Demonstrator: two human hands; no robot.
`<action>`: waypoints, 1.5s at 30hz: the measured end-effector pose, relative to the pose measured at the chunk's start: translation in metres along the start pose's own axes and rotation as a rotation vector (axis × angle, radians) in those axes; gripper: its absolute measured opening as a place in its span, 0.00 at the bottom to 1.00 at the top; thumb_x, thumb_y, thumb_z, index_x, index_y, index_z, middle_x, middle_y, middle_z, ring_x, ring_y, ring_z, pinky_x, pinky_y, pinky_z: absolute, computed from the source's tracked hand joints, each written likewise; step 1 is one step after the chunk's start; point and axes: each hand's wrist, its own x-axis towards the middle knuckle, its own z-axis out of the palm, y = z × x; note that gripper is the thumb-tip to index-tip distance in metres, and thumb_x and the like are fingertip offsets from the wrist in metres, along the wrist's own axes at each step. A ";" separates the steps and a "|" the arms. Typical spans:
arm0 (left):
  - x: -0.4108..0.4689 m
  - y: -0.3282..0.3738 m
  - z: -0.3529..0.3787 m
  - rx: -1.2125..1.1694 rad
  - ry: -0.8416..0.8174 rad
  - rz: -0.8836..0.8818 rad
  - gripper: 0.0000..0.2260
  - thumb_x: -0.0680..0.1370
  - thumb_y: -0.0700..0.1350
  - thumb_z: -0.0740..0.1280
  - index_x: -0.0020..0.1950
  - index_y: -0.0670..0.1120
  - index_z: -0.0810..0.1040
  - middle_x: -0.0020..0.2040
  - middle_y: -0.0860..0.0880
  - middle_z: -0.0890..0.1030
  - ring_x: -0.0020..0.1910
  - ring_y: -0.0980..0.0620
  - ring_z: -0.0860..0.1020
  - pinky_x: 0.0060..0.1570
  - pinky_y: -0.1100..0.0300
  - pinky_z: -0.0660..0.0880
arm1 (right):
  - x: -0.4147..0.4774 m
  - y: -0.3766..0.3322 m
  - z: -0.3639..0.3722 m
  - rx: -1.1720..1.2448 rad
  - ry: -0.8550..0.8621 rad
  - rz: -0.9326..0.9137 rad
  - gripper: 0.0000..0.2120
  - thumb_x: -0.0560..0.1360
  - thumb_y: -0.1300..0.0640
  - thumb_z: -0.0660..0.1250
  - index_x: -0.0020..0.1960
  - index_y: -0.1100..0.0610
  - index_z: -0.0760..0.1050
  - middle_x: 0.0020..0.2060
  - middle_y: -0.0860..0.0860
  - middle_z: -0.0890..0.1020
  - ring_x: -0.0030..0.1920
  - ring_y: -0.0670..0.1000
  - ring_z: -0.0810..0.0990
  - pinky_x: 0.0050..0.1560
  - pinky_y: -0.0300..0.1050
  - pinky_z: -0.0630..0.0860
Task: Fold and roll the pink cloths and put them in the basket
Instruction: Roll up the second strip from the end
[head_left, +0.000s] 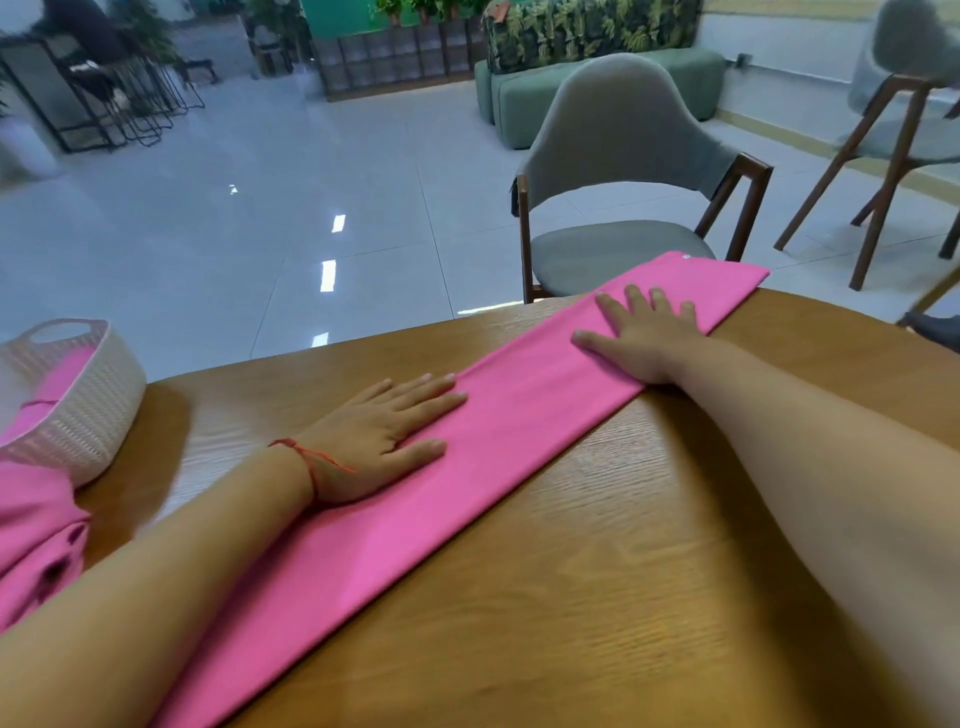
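Note:
A pink cloth (519, 410), folded into a long narrow strip, lies diagonally across the wooden table (649, 545) from the near left to the far right edge. My left hand (384, 431) lies flat on its middle part with straight fingers. My right hand (644, 332) presses flat on the strip near its far end, fingers spread. A white woven basket (88, 410) stands at the table's left edge with pink cloth inside it. More pink cloth (36, 535) lies bunched in front of the basket at the left border.
A grey chair with a wooden frame (623, 182) stands just beyond the table's far edge. A second chair (904, 130) is at the far right. Past the table lies shiny tiled floor, with a green sofa (524, 98) at the back.

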 end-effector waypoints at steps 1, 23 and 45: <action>-0.002 -0.001 0.001 -0.003 0.006 -0.021 0.28 0.84 0.69 0.47 0.82 0.69 0.42 0.83 0.67 0.41 0.81 0.66 0.40 0.83 0.47 0.45 | 0.007 -0.002 0.000 0.000 -0.002 -0.020 0.50 0.71 0.15 0.41 0.86 0.39 0.44 0.87 0.54 0.46 0.85 0.63 0.45 0.79 0.75 0.44; -0.025 0.141 0.036 -0.265 0.173 -0.418 0.29 0.87 0.57 0.54 0.86 0.54 0.49 0.86 0.56 0.46 0.84 0.57 0.41 0.81 0.52 0.38 | -0.040 -0.129 0.016 -0.059 -0.030 -0.434 0.36 0.80 0.25 0.43 0.85 0.35 0.45 0.87 0.44 0.48 0.86 0.59 0.47 0.80 0.74 0.46; -0.193 0.201 0.044 -0.391 0.379 0.147 0.06 0.80 0.49 0.74 0.56 0.55 0.86 0.56 0.60 0.80 0.63 0.55 0.76 0.64 0.52 0.74 | -0.275 -0.147 0.037 -0.102 -0.086 -0.665 0.35 0.81 0.26 0.41 0.85 0.35 0.38 0.86 0.42 0.42 0.86 0.52 0.39 0.82 0.69 0.42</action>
